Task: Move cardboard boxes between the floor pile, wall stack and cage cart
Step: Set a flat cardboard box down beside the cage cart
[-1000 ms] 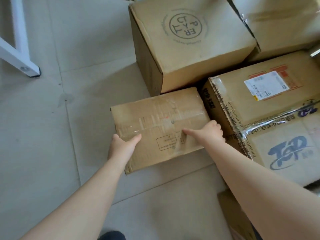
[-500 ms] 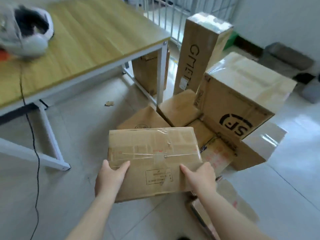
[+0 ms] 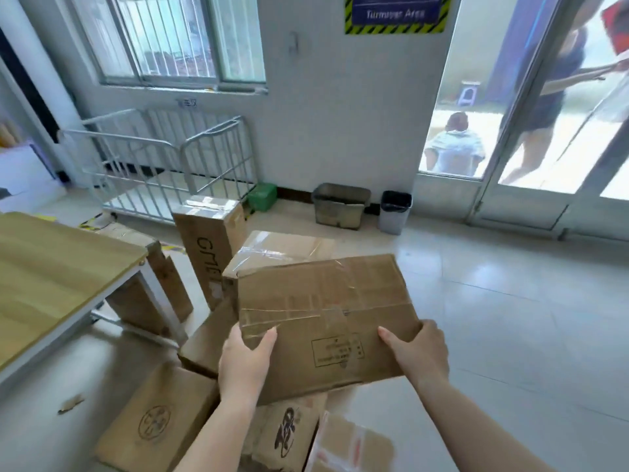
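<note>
I hold a flat, taped cardboard box (image 3: pixel 326 311) in the air in front of me, above the floor pile. My left hand (image 3: pixel 243 364) grips its near left edge, thumb on top. My right hand (image 3: pixel 420 352) grips its near right edge, thumb on top as well. Under it lies the floor pile: a box with a round stamp (image 3: pixel 156 424), a box with a blue logo (image 3: pixel 282 434), a tall upright box (image 3: pixel 209 247) and a taped box (image 3: pixel 272 248) behind the held one. The wire cage cart (image 3: pixel 163 165) stands by the window wall.
A wooden table (image 3: pixel 51 277) with white legs fills the left. A grey bin (image 3: pixel 340 206), a small waste bin (image 3: pixel 394 212) and a green basket (image 3: pixel 262 197) line the far wall. Bare tiled floor lies to the right. People stand outside the glass door (image 3: pixel 531 114).
I have lifted the flat box off the floor with both hands and raised it higher. My view has swung up from the floor to the far wall, cart and door.
</note>
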A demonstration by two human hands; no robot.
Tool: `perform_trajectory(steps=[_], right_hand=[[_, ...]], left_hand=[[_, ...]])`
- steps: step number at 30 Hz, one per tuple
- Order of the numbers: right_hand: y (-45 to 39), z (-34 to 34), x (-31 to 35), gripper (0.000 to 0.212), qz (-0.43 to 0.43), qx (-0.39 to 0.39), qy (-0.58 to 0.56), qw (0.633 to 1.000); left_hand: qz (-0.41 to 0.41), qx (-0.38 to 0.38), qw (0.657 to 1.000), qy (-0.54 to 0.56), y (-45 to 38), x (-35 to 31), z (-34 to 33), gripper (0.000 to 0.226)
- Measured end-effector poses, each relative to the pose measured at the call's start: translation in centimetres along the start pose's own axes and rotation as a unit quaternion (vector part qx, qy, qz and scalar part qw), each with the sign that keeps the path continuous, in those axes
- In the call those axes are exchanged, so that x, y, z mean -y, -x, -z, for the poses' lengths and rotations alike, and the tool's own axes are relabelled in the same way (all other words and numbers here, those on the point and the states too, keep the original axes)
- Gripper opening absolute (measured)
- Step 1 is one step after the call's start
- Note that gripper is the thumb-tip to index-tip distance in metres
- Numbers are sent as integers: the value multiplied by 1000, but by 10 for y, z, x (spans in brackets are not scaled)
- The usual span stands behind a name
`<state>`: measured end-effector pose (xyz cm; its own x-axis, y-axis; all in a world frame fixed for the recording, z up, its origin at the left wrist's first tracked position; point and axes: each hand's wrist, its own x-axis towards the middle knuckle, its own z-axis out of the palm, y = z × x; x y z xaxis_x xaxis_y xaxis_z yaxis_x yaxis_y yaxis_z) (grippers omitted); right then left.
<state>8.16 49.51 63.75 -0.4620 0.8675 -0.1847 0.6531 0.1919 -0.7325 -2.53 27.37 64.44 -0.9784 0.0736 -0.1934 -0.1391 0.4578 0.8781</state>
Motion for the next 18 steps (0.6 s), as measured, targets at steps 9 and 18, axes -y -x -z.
perform_trajectory(steps=[9,18], right_hand=[[-170,134,-41,70,43,25,15,999],[-329,167,-21,65,91,91,-8,992]], left_hand=[[28,-2,999,35,12,-106,-190,35],[77,-33,995,53,-48,-180,-291,56]])
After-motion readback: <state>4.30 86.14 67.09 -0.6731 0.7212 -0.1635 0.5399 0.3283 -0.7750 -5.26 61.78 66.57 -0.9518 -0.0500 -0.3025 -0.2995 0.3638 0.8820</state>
